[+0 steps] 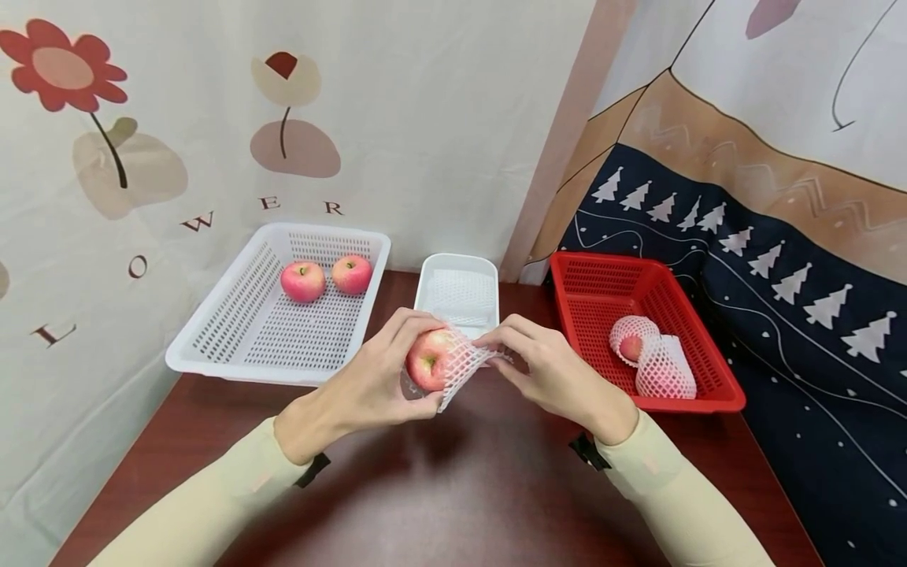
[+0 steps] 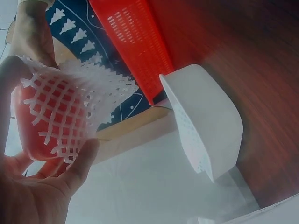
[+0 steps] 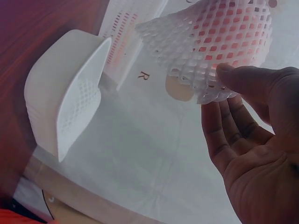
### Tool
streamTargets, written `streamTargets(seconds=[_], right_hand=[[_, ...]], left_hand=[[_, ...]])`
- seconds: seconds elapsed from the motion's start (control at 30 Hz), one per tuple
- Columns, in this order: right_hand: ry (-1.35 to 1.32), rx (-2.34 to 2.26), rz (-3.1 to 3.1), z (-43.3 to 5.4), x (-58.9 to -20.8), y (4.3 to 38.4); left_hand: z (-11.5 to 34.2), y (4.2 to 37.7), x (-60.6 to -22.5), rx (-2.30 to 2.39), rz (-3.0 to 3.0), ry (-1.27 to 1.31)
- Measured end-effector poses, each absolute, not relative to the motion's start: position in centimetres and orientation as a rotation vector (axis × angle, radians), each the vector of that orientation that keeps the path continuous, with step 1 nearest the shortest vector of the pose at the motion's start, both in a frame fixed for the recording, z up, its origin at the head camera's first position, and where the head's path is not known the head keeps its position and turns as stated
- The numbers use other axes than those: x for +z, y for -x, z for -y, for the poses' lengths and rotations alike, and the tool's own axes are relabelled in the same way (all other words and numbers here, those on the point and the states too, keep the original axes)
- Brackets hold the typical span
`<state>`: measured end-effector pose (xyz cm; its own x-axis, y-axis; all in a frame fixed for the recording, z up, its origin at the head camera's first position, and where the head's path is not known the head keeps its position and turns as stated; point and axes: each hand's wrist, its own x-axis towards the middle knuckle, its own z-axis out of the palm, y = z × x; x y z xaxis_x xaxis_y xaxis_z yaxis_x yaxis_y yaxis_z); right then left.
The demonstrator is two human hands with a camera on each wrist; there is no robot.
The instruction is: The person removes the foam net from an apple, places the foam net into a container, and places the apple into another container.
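My left hand (image 1: 386, 378) grips a red apple (image 1: 427, 361) above the table, in front of the small white tray. A white foam net sleeve (image 1: 464, 364) covers the apple's right side, while its left side with the stem hollow shows bare. The right hand (image 1: 542, 370) pinches the sleeve's loose end between thumb and fingers. In the left wrist view, the mesh (image 2: 58, 109) spreads over the apple and the left fingers touch its edge. From the right wrist, the net (image 3: 205, 51) is seen tapering away from the apple, its edge under the thumb.
A white basket (image 1: 220, 315) at the left holds two bare apples (image 1: 303, 282). The small white tray (image 1: 421, 287) at the back centre contains flat foam nets (image 1: 464, 295). On the right, a red basket (image 1: 716, 366) holds two net-wrapped apples (image 1: 666, 370). Printed curtains hang behind the table.
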<state>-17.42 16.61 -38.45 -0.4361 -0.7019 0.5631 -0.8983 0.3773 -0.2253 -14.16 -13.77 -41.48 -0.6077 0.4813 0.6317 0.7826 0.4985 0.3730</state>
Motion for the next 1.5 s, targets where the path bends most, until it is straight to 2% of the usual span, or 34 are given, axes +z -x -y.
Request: streamTargets(seconds=[0.77, 1.5], right_hand=[[-1.315, 0.68, 2.43, -17.3, -38.8, 18.1], [-1.219, 0.568, 2.543, -18.3, -36.9, 20.3]], left_hand=[[14.5, 14.2, -40.8, -0.957, 2.266, 0.972], [15.5, 14.5, -40.9, -0.944, 2.327, 0.886]])
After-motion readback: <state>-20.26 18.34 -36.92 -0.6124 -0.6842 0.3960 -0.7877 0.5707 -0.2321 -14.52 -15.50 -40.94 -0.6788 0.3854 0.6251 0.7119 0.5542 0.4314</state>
